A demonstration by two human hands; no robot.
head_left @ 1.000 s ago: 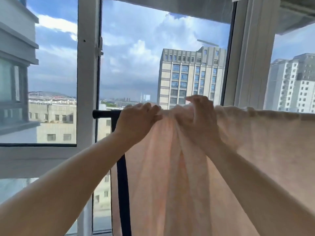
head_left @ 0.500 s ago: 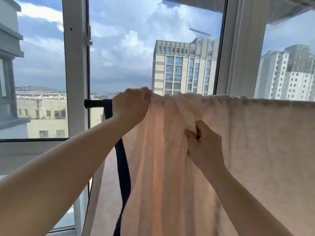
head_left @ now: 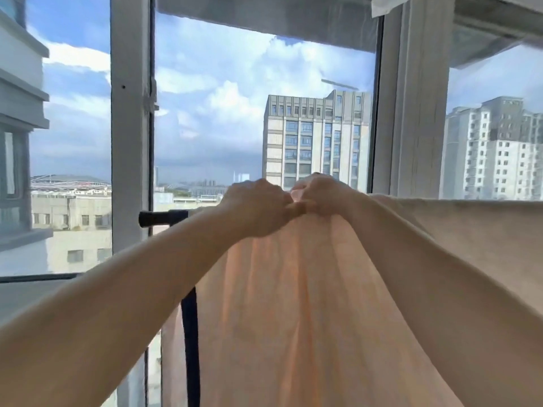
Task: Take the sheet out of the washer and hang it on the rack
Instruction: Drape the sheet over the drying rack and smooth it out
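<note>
The sheet (head_left: 308, 304) hangs over the rack (head_left: 155, 218) bar, under both hands. The left hand (head_left: 255, 207) and the right hand (head_left: 326, 195) touch each other and each grasps bunched cloth on top, probably to spread it sideways.

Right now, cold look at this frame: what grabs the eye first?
Two bare forearms converge mid-frame, the left hand and right hand side by side gripping bunched fabric at the top of the pale peach sheet. The sheet drapes over the black rack, glowing with backlight. Behind, a window shows a tall grey building against cloudy blue sky.
</note>
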